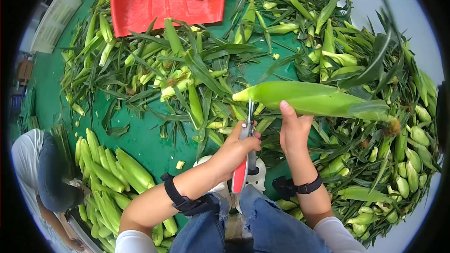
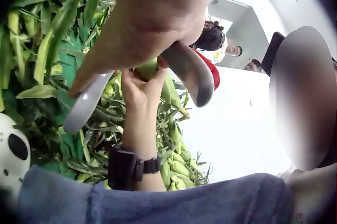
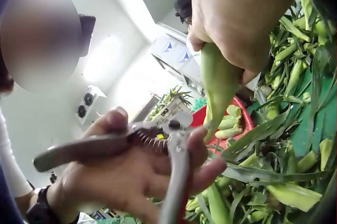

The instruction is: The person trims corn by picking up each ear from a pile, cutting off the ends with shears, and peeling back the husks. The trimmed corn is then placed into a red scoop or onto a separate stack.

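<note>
A: What lies at our far left?

B: A pile of ears (image 1: 107, 176) lies on the green floor (image 1: 140, 141), well apart from both hands.

A: How do we set the left hand (image 1: 236, 146)?

B: We clamp it on the shears (image 1: 239, 173), whose handles stand spread. The blades (image 1: 251, 107) stand at the pale stem end (image 1: 241, 95) of the ear of corn (image 1: 304, 97); we cannot tell whether they touch it. We judge the step to be trimming this stem. We recommend seating it deep between the blades, square to its length, then squeezing in one firm stroke.

A: How do we support the ear?

B: It lies crosswise in front of us, stem to the left, brown silk (image 1: 393, 127) to the right. Our right hand (image 1: 295, 129) is clamped around its body, thumb on the near side. We advise a firm grip, with the fingertips well clear of the blades.

A: And at far right?

B: A heap of corn and leaves (image 1: 413, 160). Stray leaves could foul the cut, so we work above them.
</note>
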Demonstrator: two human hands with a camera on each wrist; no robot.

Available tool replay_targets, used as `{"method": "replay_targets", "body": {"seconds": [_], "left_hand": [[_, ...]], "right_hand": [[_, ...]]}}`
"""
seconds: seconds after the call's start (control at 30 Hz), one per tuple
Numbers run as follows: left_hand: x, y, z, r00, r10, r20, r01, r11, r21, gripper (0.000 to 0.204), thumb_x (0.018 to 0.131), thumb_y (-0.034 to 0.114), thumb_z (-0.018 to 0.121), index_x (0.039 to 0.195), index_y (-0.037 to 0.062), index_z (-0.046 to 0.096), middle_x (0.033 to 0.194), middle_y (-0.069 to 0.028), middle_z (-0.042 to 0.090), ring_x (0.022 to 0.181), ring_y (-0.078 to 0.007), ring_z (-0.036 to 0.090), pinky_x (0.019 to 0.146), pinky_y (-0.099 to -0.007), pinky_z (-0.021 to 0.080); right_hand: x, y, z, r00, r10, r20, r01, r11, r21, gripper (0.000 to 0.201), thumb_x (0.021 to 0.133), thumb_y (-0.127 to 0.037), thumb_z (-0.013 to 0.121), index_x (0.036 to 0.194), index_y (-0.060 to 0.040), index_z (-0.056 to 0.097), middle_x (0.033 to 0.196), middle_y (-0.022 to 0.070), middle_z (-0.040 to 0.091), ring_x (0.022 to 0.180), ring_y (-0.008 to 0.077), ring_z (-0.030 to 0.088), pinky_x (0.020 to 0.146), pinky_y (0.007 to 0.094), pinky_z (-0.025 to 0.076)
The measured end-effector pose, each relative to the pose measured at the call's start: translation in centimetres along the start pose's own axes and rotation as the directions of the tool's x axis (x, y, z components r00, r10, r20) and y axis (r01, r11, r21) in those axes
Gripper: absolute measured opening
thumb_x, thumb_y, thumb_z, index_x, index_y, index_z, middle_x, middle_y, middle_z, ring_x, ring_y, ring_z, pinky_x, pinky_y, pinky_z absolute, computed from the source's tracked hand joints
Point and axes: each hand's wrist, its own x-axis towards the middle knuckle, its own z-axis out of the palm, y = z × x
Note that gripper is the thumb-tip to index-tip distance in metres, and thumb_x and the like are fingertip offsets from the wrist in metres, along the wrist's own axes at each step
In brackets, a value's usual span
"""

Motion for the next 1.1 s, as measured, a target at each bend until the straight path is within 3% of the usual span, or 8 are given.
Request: {"method": "replay_targets", "body": {"seconds": [0.37,0.53,0.57,0.63,0.77,0.8,0.9,1.1], "left_hand": [[1.0,0.0,-3.1,0.998,-0.031,0.058,0.04,0.985,-0.167,0.057,0.072,0.003,0.05,0.128,0.0033,0.041,0.111,-0.0109,0.053,0.111,-0.0264,0.053,0.095,-0.0463,0.042],[0.9,-0.5,-4.1,0.998,0.052,-0.032,-0.051,0.999,0.011,0.034,0.078,0.013,0.06,0.108,0.0002,0.049,0.075,-0.01,0.058,0.061,-0.0229,0.061,0.053,-0.0327,0.049],[0.4,-0.7,-4.5,0.972,0.227,-0.065,-0.191,0.918,0.347,0.037,0.078,0.014,0.063,0.108,-0.0003,0.048,0.075,-0.0112,0.058,0.061,-0.024,0.061,0.054,-0.034,0.049],[-0.7,-1.0,-5.4,0.846,0.532,0.05,-0.302,0.399,0.866,0.043,0.077,0.017,0.068,0.109,-0.0013,0.047,0.074,-0.0137,0.058,0.06,-0.0263,0.061,0.057,-0.0366,0.05],[0.2,-0.7,-6.0,0.576,0.796,0.184,-0.462,0.132,0.877,0.05,0.073,0.017,0.074,0.112,0.003,0.045,0.079,-0.0135,0.059,0.07,-0.03,0.063,0.064,-0.0393,0.049],[0.0,-0.3,-6.0,0.744,0.652,0.146,-0.468,0.352,0.811,0.049,0.073,0.014,0.073,0.112,0.0049,0.046,0.086,-0.0121,0.058,0.074,-0.0236,0.061,0.065,-0.0356,0.048],[-0.1,0.0,-6.8,0.917,0.388,0.092,-0.316,0.566,0.761,0.048,0.071,0.009,0.07,0.113,0.0055,0.047,0.091,-0.0076,0.055,0.076,-0.0147,0.056,0.066,-0.03,0.046],[-0.9,-0.4,-8.8,0.936,0.351,-0.009,-0.341,0.916,0.209,0.045,0.076,0.006,0.059,0.119,0.0053,0.048,0.096,-0.0001,0.051,0.087,-0.0092,0.049,0.073,-0.0279,0.043]], "right_hand": [[-1.6,0.4,0.4,0.999,-0.006,0.033,0.006,1.0,-0.019,0.047,0.079,-0.005,0.071,0.119,-0.001,0.046,0.11,0.0088,0.056,0.101,0.0166,0.055,0.091,0.0324,0.044],[0.0,1.6,-0.4,0.999,0.02,0.034,-0.017,0.996,-0.088,0.048,0.086,-0.011,0.064,0.127,-0.0047,0.039,0.115,0.0081,0.053,0.107,0.0201,0.054,0.095,0.0371,0.044],[0.4,1.8,-0.6,0.998,0.063,-0.013,-0.063,0.997,-0.046,0.047,0.087,-0.012,0.063,0.127,-0.0047,0.039,0.116,0.0081,0.053,0.106,0.0198,0.054,0.095,0.0372,0.045],[0.9,1.8,-0.6,0.994,0.089,-0.066,-0.089,0.996,-0.011,0.043,0.091,-0.015,0.062,0.126,-0.0051,0.04,0.116,0.0076,0.053,0.106,0.0185,0.056,0.091,0.0361,0.048],[-2.3,0.9,0.6,0.954,0.299,0.011,-0.299,0.954,0.005,0.056,0.083,-0.011,0.071,0.129,-0.0017,0.04,0.121,0.0102,0.053,0.109,0.0193,0.054,0.098,0.0347,0.041],[-3.1,1.1,1.1,0.951,0.3,0.067,-0.299,0.954,-0.035,0.06,0.081,-0.011,0.072,0.13,-0.0013,0.04,0.122,0.0104,0.053,0.11,0.019,0.053,0.099,0.0347,0.041],[-2.8,-0.1,1.5,0.918,0.317,0.238,-0.294,0.947,-0.126,0.061,0.08,-0.014,0.071,0.13,0.0,0.04,0.124,0.0117,0.052,0.114,0.0209,0.053,0.1,0.036,0.041],[-1.3,0.1,0.0,0.75,0.375,0.544,-0.641,0.614,0.46,0.061,0.085,-0.042,0.06,0.135,-0.0126,0.04,0.125,0.0133,0.053,0.115,0.031,0.054,0.098,0.0543,0.043]]}}
